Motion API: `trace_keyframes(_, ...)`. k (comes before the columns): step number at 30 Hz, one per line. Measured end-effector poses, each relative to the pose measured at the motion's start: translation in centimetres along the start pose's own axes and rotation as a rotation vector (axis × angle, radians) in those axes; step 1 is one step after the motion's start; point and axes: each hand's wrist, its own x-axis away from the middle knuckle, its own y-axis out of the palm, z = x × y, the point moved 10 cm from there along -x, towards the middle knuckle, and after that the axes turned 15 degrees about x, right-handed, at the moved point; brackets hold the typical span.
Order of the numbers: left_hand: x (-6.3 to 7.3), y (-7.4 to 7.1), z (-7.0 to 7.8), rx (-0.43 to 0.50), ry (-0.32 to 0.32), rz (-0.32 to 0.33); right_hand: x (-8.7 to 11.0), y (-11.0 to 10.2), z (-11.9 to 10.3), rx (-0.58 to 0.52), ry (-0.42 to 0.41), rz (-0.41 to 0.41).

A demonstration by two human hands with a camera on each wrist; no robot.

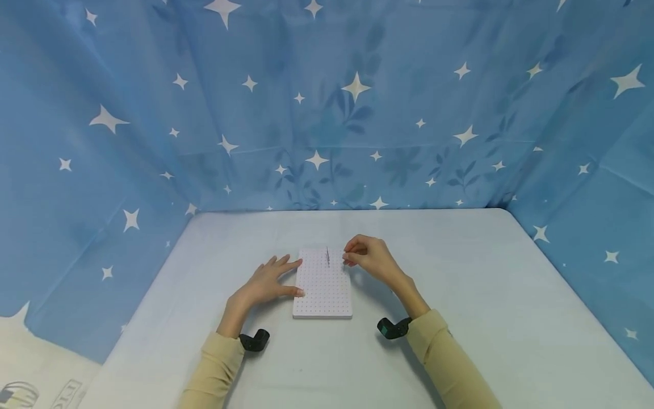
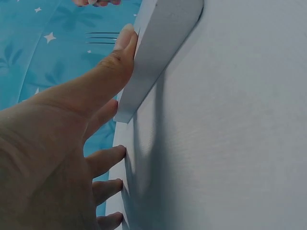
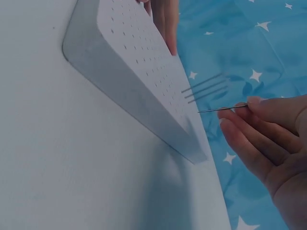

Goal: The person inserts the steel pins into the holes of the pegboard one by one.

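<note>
A white pegboard (image 1: 322, 304) with rows of small holes lies flat on the table. Three thin metal needles (image 3: 205, 89) stand upright in holes toward its far end. My left hand (image 1: 265, 284) is spread at the board's left side, thumb and index finger resting on its edge; the other fingertips touch the table in the left wrist view. Between thumb and fingertips my right hand (image 1: 373, 260) pinches another thin needle (image 3: 223, 109). That needle's free tip points toward the board, close over its far right part, beside the standing needles.
The white table (image 1: 434, 272) extends around the board on all sides. A blue curtain (image 1: 327, 125) with white stars hangs behind it and at both sides. Black wrist cameras (image 1: 393, 328) sit on both forearms. Pale printed fabric (image 1: 41, 369) shows at the lower left.
</note>
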Motion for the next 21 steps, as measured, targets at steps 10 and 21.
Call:
trace_keyframes(10, -1.1, 0.4, 0.0, -0.006, -0.025, -0.01, -1.4, 1.3, -0.5, -0.024, -0.001, 0.002)
trace_keyframes(21, -1.9, -0.2, 0.0, 0.012, -0.018, 0.004, -2.9, 1.5, -0.2, -0.015, 0.0, 0.019)
